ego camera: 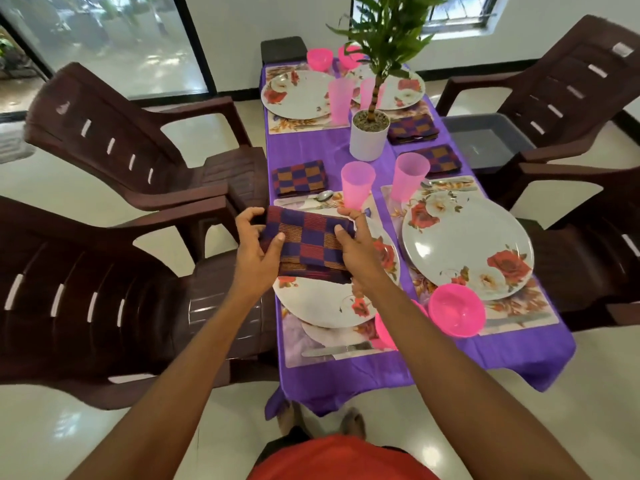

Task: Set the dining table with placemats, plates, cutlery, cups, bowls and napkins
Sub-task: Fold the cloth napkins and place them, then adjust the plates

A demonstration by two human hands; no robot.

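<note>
Woven checked cloth napkin [308, 245] at frame centre, matt and ribbed. Glossy floral plates [464, 244] to its right, translucent pink plastic cups [357, 184] above, on a sheeny purple tablecloth [311, 147].

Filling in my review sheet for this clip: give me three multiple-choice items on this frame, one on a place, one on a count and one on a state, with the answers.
1. Where is the held napkin?
A. over the near left plate
B. inside a bowl
C. on a chair seat

2. How many napkins lie on the table?
A. one
B. three
C. five

3. What are the hands doing?
A. both hang idle
B. one lifts a cup
C. both grip the held napkin

Answers:
1 A, it is held up above that plate.
2 B, there is the left napkin, the right napkin and the far napkin.
3 C, the left hand and the right hand each grip one end.
</note>
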